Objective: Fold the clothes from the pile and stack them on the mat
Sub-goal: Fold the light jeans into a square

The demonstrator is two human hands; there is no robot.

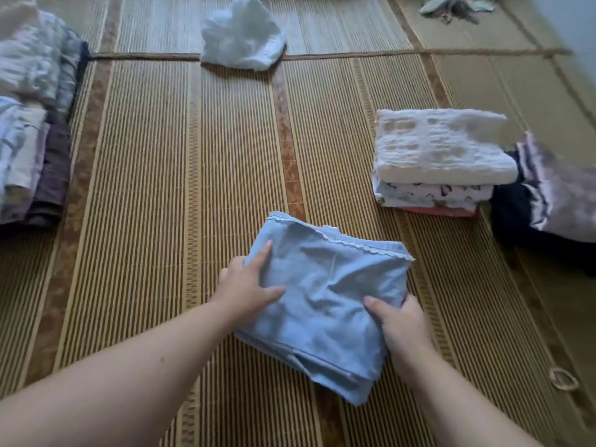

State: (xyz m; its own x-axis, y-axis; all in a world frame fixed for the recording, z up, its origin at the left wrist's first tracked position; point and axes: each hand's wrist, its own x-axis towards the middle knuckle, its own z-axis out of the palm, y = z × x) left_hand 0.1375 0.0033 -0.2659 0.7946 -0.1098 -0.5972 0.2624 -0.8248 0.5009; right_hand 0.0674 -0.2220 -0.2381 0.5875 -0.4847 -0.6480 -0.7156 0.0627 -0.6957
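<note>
1. Folded stacks (32,124) sit at the mat's (154,188) left edge.
2. The left grip (245,285) lies flat, index and thumb stretched out, pressing the blue garment (322,304).
3. That garment lies folded on the mat, mid-foreground; the fold looks nearly finished.
4. The right grip (400,321) pinches its right edge, thumb on top.
5. The next move likely calls for lifting it level onto the right stack (442,156), then fetching from the white pile (242,33).

Looks like a home, prob. a living/sleeping rm: floor covered w/ woven bamboo mat (161,188), folded laundry stacks (442,162) set on it, more clothes at left edge (32,124), crumpled white garment (242,33) beyond.
</note>
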